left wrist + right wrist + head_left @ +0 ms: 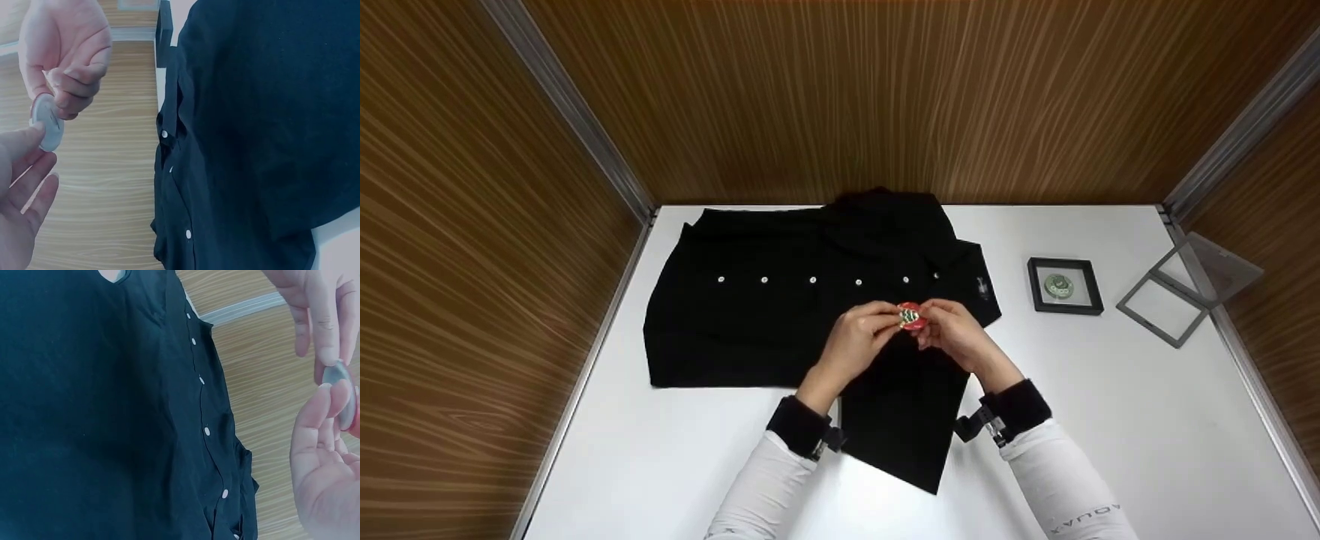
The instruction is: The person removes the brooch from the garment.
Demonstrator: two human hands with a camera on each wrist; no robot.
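Both hands hold a round pin badge [911, 316] between them, above a black shirt [765, 330]. Its front is red with a green and white design. The pale back, with a thin pin-like line, faces the left wrist camera [49, 121]. My left hand [855, 334] pinches one edge between thumb and fingers. On the opposite edge, my right hand [960, 334] grips with thumb and bent fingers. The shirt lies spread with its row of white buttons [812, 280] facing up, one sleeve [904, 442] reaching toward me.
Right of the shirt, a black-framed display case [1065, 308] holds a round green badge [1059, 285]. Farther right, a grey hinged case [1159, 330] lies unfolded, its clear lid against the side wall. Wood-grain panels [870, 97] enclose the white table [1110, 420].
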